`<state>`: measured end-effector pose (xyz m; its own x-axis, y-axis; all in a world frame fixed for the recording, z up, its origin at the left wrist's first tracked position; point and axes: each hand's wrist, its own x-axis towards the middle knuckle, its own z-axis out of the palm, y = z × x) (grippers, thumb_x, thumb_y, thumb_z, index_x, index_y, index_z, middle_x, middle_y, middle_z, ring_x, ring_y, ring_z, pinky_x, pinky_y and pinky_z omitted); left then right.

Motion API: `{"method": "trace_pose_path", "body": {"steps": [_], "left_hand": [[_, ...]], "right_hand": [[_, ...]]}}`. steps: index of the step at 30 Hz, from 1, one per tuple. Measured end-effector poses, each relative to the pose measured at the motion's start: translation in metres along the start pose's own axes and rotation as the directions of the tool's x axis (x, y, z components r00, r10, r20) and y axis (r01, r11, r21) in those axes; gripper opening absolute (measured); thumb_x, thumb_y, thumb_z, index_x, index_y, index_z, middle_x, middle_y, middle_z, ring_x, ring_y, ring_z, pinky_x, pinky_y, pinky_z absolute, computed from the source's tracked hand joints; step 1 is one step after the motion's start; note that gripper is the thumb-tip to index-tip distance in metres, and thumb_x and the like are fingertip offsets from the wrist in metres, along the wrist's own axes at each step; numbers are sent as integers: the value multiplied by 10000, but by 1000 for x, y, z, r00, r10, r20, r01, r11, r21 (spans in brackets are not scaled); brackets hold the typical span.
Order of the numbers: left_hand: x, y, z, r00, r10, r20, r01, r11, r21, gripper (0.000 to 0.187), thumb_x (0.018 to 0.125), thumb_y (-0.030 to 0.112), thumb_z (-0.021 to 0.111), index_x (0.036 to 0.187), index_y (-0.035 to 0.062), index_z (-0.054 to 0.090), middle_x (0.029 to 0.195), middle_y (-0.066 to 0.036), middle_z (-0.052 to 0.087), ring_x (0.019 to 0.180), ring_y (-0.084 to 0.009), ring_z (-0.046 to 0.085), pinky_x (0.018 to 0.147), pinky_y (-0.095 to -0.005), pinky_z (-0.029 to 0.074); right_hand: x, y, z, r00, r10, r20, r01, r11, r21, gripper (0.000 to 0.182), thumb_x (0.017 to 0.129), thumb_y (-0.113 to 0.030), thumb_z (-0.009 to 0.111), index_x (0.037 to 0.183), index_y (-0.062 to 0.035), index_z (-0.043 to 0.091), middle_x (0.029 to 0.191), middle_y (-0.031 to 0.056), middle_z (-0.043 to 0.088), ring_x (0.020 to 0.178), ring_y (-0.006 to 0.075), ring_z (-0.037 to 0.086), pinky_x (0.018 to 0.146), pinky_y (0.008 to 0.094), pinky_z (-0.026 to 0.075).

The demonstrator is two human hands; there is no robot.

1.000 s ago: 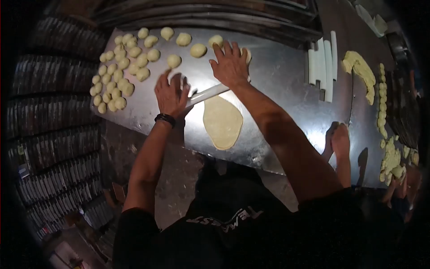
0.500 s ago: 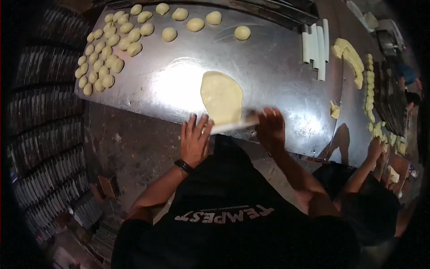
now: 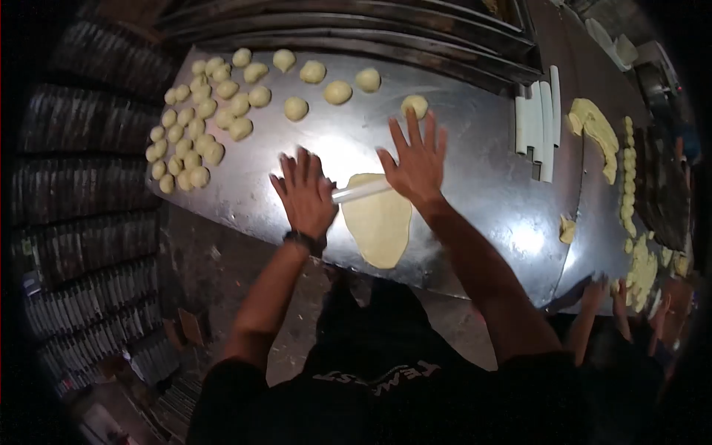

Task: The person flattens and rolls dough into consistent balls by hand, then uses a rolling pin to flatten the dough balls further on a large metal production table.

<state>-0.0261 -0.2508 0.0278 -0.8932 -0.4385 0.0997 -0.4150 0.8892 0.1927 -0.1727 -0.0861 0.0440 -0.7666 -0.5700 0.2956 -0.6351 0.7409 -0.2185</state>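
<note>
A white rolling pin lies across the upper part of a flat, pale yellow sheet of dough on the metal table. My left hand is open over the pin's left end, fingers spread and pointing away from me. Over the right end, my right hand stretches flat with its fingers apart. Its middle fingertip overlaps a round dough ball in this view. Both ends of the pin are hidden under my palms. The dough narrows toward the table's near edge.
Many dough balls sit at the table's left, with several along the back. White tubes lie at the right near stacked trays. Beyond is a long dough piece. A co-worker's hands are at lower right.
Both my hands have moved forward, away from me, with the rolling pin, from the dough's near edge to its far part. My right hand's fingers have straightened and spread. The view has shifted.
</note>
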Motion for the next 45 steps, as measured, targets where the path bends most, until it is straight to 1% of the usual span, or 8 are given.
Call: {"method": "trace_pose_path", "body": {"steps": [4,10,17,24,27,30,38,45], "left_hand": [[96,-29,-12,916,103,-387,-105,994,16,444,882,223,517,1289,47,497,1436,-220,341,1322,-415,309,1065,-542,247],[41,-34,-14,912,403,-69,-408,884,-228,436,868,184,607,1275,58,518,1280,-190,518,1196,-361,481,1012,-462,377],[53,-26,-20,917,379,-123,-380,925,17,507,866,110,528,1364,109,430,1503,-122,277,1402,-364,202,1107,-564,210],[-5,-4,23,747,654,-116,-542,500,-676,597,796,424,707,1200,7,570,1300,-197,521,1217,-329,485,999,-496,367],[-9,4,-40,666,646,373,502,-19,-864,428,851,299,700,1116,-25,607,973,-71,666,850,-148,626,749,-312,497],[24,-17,-95,629,685,367,615,-149,-775,309,866,179,690,1111,3,627,926,-25,653,809,-84,604,713,-243,493],[272,-66,-290,648,698,-305,-622,253,-741,274,857,201,693,1064,21,683,915,-53,695,833,-108,647,767,-257,535],[463,-54,-264,722,487,-492,-691,463,-556,277,846,197,725,1027,-6,677,889,-70,703,796,-111,645,724,-262,529]], "right_hand": [[90,-2,34,985,-37,-170,59,990,127,503,851,-283,618,1307,-104,503,1423,162,365,1342,365,291,1081,510,244],[43,-3,-14,989,-145,18,104,788,606,377,868,-222,592,1206,-56,581,1242,151,544,1160,300,484,936,432,413],[-35,-31,16,956,-292,-25,292,943,157,307,879,-206,578,1137,-43,618,1210,161,568,1146,365,494,992,448,379],[-28,-1,-41,853,-28,522,-427,538,727,230,939,-279,556,918,-50,561,805,12,561,751,151,541,695,271,428],[-20,-23,-118,660,121,741,-728,343,593,243,926,-291,585,1018,-68,553,826,-14,523,770,75,480,683,234,399],[8,-62,-168,656,92,749,-744,246,621,425,889,-235,641,1240,-83,456,898,2,551,836,92,523,723,244,424],[203,-137,-215,995,58,81,-98,470,877,949,657,-25,783,1453,-92,271,971,35,567,928,130,572,825,266,482],[399,-88,-143,769,-151,-621,397,874,279,818,735,-90,721,1427,-213,301,910,152,616,834,354,633,784,425,517]]}}
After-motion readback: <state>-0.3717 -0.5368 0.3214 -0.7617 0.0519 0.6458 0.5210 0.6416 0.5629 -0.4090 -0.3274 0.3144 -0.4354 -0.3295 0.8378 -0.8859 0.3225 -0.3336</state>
